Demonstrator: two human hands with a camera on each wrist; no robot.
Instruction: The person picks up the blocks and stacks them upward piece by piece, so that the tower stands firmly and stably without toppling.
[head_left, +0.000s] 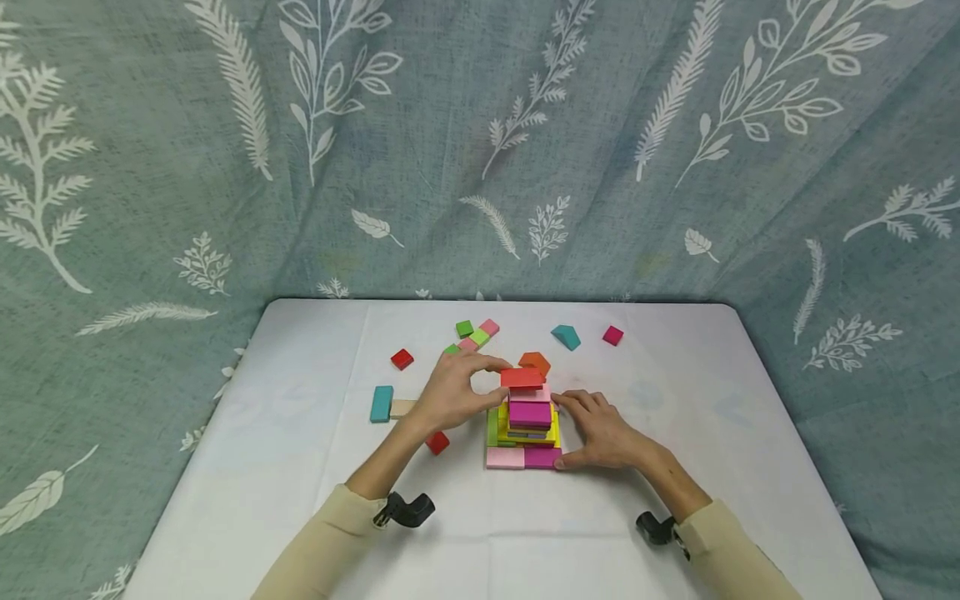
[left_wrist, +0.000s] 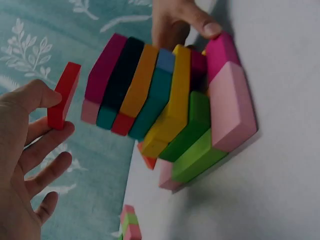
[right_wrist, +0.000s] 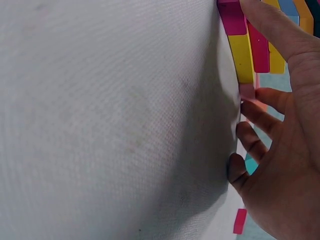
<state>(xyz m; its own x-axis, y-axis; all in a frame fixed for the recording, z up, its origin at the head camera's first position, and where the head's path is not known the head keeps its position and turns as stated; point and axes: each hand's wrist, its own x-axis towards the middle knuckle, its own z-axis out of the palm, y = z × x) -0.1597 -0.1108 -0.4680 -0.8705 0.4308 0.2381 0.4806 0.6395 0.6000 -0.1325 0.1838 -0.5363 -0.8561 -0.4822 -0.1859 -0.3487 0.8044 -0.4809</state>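
A stack of coloured flat blocks (head_left: 527,427) stands mid-table on a pink and magenta base (head_left: 522,457). My left hand (head_left: 491,379) pinches a red block (head_left: 522,377) between thumb and fingers. In the left wrist view the red block (left_wrist: 64,95) hangs just above the stack's top magenta block (left_wrist: 106,67), with a gap between them. My right hand (head_left: 579,429) rests flat on the table to the right of the stack. Its thumb (right_wrist: 272,30) touches the magenta base block (right_wrist: 231,17), and its fingers lie straight.
Loose blocks lie behind and left of the stack: a red one (head_left: 402,359), a teal one (head_left: 382,403), a beige one (head_left: 402,407), another red (head_left: 437,442), a green-pink cluster (head_left: 476,333), an orange one (head_left: 536,362), a teal wedge (head_left: 566,337) and a magenta one (head_left: 612,335). A leaf-print curtain (head_left: 480,150) surrounds the white table (head_left: 720,433).
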